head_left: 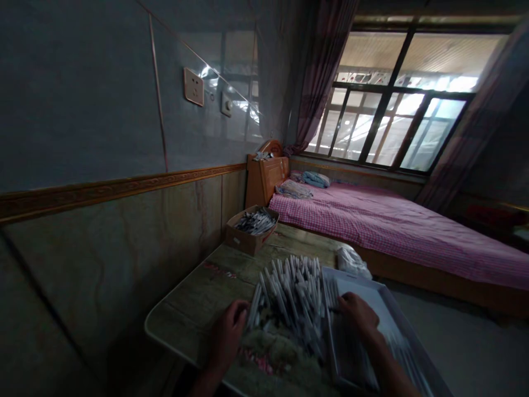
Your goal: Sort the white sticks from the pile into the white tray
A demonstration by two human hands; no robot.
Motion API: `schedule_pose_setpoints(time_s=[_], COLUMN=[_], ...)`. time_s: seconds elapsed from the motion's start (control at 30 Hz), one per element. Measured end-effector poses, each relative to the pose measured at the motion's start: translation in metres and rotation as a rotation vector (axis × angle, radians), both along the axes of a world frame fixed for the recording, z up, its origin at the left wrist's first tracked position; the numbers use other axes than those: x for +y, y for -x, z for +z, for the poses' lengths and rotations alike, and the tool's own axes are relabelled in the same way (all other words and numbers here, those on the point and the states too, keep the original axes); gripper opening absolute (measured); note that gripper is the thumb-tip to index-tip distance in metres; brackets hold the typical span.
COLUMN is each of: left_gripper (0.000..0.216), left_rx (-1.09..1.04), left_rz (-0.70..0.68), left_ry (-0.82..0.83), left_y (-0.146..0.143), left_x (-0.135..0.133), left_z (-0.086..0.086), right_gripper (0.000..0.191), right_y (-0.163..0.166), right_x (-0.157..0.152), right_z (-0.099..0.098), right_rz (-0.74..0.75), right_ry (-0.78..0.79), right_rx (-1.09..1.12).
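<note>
A heap of thin white stick-like tubes [291,292] lies on a small table [194,309]. My left hand [229,331] rests at the heap's left edge, fingers curled against the tubes. My right hand [359,313] lies over the left rim of a shallow white tray [372,289] that holds more tubes; its fingers are bent at the tray's edge, and what they grip is hidden in the dim light.
A cardboard box [251,227] with several more tubes stands at the table's far end. A crumpled plastic bag [352,260] lies beside the tray. A bed with a pink checked cover [384,220] runs under the window. Tiled wall on the left.
</note>
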State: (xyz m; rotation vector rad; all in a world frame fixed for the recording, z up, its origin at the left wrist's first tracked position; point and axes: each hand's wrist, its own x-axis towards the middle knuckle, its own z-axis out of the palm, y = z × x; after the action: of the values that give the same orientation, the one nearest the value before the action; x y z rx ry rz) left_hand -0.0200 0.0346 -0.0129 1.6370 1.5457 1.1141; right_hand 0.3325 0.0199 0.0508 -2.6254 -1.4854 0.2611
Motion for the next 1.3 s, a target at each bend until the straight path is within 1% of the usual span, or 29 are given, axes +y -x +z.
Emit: schedule_pose_setpoints(time_s=[0.13, 0.2, 0.3, 0.33, 0.37, 0.4, 0.43, 0.53, 0.6, 0.7, 0.8, 0.9, 1.03, 1.17, 1.3], left_gripper=[0.02, 0.021, 0.021, 0.021, 0.022, 0.022, 0.023, 0.024, 0.023, 0.022, 0.022, 0.022, 0.021, 0.022, 0.021], left_rx=[0.005, 0.015, 0.075, 0.108, 0.144, 0.178, 0.208, 0.257, 0.269, 0.268, 0.259, 0.255, 0.212, 0.17, 0.124], left_rz=[-0.003, -0.011, -0.028, -0.036, -0.046, -0.056, -0.069, -0.101, -0.112, -0.117, -0.115, -0.108, -0.097, -0.092, -0.074], left_ry=[-0.02, -0.022, -0.001, 0.003, 0.004, 0.002, -0.001, -0.008, -0.006, 0.004, 0.003, -0.016, -0.017, -0.012, -0.011], left_y=[-0.001, -0.002, -0.003, -0.004, -0.004, -0.005, -0.005, -0.005, -0.005, -0.004, -0.004, -0.003, -0.003, -0.003, -0.003], left_x=[-0.001, -0.001, -0.002, -0.003, -0.004, -0.005, -0.006, -0.009, -0.01, -0.01, -0.008, -0.008, -0.01, -0.012, -0.01], left_z=[-0.003, -0.005, -0.005, -0.003, -0.001, 0.002, 0.005, 0.011, 0.013, 0.013, 0.009, 0.007, 0.009, 0.012, 0.007], right_gripper=[0.038, 0.039, 0.041, 0.039, 0.038, 0.035, 0.032, 0.029, 0.03, 0.028, 0.023, 0.019, 0.023, 0.029, 0.029], right_y=[0.002, 0.01, 0.04, 0.055, 0.073, 0.091, 0.109, 0.155, 0.171, 0.178, 0.176, 0.174, 0.174, 0.171, 0.164], right_x=[-0.005, -0.01, -0.026, -0.033, -0.041, -0.05, -0.057, -0.071, -0.072, -0.062, -0.05, -0.042, -0.037, -0.034, -0.041], right_z=[0.012, 0.021, 0.03, 0.031, 0.029, 0.026, 0.021, 0.001, -0.009, -0.013, -0.009, -0.005, -0.005, -0.002, 0.002], right_rz=[0.045, 0.056, 0.106, 0.153, 0.215, 0.286, 0.346, 0.437, 0.414, 0.342, 0.307, 0.308, 0.323, 0.297, 0.253], right_ry=[-0.008, -0.04, -0.167, -0.266, -0.348, -0.386, -0.393, -0.319, -0.271, -0.205, -0.146, -0.107, -0.068, -0.049, -0.044], right_rx=[-0.005, -0.015, -0.005, 0.033, 0.086, 0.132, 0.166, 0.201, 0.158, 0.035, -0.075, -0.134, -0.153, -0.138, -0.102])
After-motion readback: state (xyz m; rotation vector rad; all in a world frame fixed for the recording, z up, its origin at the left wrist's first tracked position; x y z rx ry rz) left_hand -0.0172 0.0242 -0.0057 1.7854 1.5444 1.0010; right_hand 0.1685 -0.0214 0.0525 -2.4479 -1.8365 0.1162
